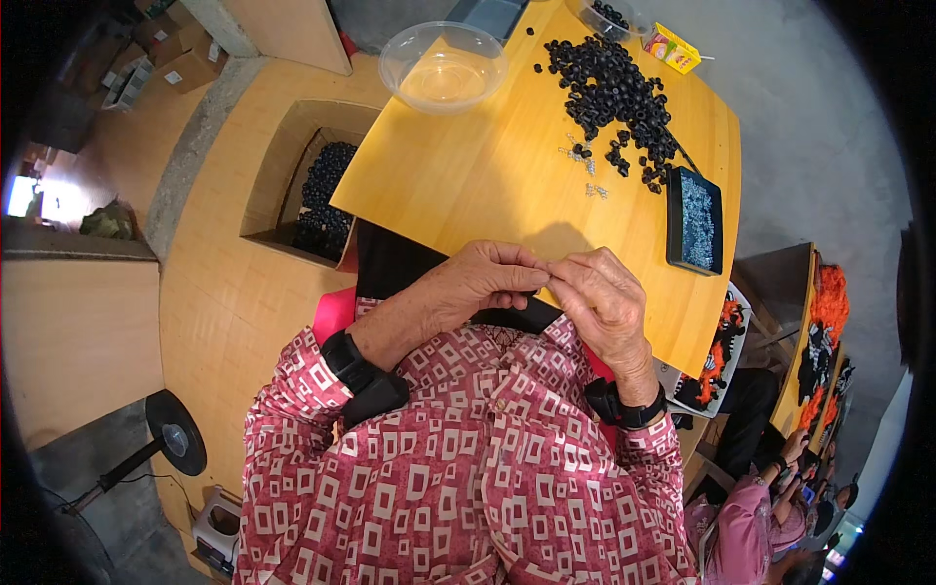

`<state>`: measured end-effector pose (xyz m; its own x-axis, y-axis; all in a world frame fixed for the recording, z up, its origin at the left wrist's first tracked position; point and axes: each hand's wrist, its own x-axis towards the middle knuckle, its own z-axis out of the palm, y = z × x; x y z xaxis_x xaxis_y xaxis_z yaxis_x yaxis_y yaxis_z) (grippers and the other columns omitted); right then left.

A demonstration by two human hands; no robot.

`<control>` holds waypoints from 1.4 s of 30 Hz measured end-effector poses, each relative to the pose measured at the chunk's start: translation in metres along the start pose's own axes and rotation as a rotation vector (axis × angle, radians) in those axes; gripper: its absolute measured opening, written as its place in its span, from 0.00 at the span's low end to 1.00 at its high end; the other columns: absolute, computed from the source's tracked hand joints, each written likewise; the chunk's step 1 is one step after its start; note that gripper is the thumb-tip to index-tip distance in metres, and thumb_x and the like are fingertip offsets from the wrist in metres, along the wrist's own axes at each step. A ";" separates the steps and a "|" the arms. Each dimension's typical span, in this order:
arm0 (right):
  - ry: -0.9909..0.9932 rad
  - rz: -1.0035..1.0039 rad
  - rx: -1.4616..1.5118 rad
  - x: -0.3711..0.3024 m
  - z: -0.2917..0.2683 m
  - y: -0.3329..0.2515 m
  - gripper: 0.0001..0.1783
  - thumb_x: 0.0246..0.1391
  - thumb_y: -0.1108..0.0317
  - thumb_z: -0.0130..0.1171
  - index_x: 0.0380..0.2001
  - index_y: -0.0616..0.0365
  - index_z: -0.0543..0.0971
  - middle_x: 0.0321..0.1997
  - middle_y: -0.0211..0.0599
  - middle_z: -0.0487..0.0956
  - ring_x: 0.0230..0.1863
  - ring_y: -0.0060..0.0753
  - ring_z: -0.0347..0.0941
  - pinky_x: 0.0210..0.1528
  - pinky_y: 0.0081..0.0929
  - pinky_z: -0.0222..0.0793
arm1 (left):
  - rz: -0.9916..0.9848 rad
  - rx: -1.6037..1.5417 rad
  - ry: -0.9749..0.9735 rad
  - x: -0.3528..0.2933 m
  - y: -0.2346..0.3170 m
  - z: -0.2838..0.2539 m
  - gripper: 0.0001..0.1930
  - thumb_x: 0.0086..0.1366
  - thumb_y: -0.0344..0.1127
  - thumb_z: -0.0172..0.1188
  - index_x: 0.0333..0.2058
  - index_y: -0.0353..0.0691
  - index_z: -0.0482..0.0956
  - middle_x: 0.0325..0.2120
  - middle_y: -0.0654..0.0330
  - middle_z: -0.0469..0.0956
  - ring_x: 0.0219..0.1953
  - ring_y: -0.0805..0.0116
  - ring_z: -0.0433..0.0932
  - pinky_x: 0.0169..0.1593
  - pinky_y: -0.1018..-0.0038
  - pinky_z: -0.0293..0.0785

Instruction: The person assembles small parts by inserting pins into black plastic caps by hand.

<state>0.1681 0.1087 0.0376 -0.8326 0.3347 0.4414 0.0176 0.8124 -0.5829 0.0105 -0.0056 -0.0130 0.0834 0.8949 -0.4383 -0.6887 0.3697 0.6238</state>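
Note:
At the table's near edge, both my hands meet fingertip to fingertip. My left hand (495,278) is closed in a pinch, and a small black part (529,293) shows under its fingers. Pressed against it, my right hand (602,297) pinches too; what lies between its thumb and fingers is hidden. Farther out on the table spreads a pile of small black plastic parts (609,88). Several little silver springs (592,175) lie at its near side. To the right sits a black tray (673,219) of tiny pale blue-grey pieces (698,219).
A clear plastic bowl (444,68) stands at the table's far left, another clear bowl (629,24) and a yellow packet (673,49) at the far end. A cardboard box (268,200) of black parts is on the floor, left. Co-workers (741,536) sit at lower right.

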 end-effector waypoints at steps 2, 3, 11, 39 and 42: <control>0.000 0.042 0.037 0.001 -0.001 -0.001 0.10 0.43 0.79 0.67 0.33 0.62 0.82 0.31 0.40 0.79 0.33 0.40 0.76 0.35 0.31 0.73 | 0.017 -0.033 0.048 0.000 -0.001 0.002 0.08 0.62 0.35 0.65 0.38 0.41 0.81 0.30 0.69 0.78 0.28 0.81 0.76 0.36 0.84 0.75; -0.011 0.091 0.050 -0.001 -0.002 0.000 0.09 0.44 0.79 0.67 0.32 0.62 0.82 0.31 0.40 0.79 0.33 0.39 0.77 0.35 0.30 0.73 | 0.018 -0.033 0.048 0.000 -0.001 0.001 0.08 0.62 0.35 0.65 0.38 0.41 0.81 0.30 0.69 0.78 0.28 0.81 0.76 0.36 0.84 0.75; -0.045 0.267 0.162 -0.003 0.002 0.005 0.05 0.49 0.78 0.64 0.32 0.63 0.80 0.29 0.40 0.79 0.31 0.37 0.76 0.33 0.27 0.71 | 0.052 0.003 0.084 0.000 -0.001 0.002 0.07 0.63 0.37 0.63 0.37 0.41 0.80 0.30 0.67 0.79 0.27 0.80 0.76 0.34 0.85 0.74; 0.085 0.311 0.225 0.029 0.029 -0.006 0.04 0.51 0.76 0.63 0.27 0.63 0.78 0.23 0.33 0.72 0.24 0.23 0.69 0.28 0.21 0.66 | 0.215 -0.209 0.187 -0.015 0.008 -0.009 0.09 0.66 0.37 0.60 0.39 0.37 0.80 0.32 0.66 0.79 0.31 0.79 0.76 0.38 0.85 0.74; 0.083 0.329 0.279 0.021 0.032 -0.009 0.04 0.50 0.78 0.64 0.29 0.63 0.77 0.24 0.33 0.72 0.25 0.24 0.70 0.29 0.21 0.67 | 0.233 -0.211 0.164 -0.012 0.006 -0.009 0.08 0.66 0.36 0.60 0.38 0.38 0.80 0.32 0.66 0.79 0.32 0.79 0.76 0.38 0.85 0.73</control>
<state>0.1333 0.0932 0.0304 -0.7601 0.6007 0.2478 0.1148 0.4994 -0.8587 -0.0012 -0.0163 -0.0104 -0.1980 0.8909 -0.4087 -0.8107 0.0856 0.5792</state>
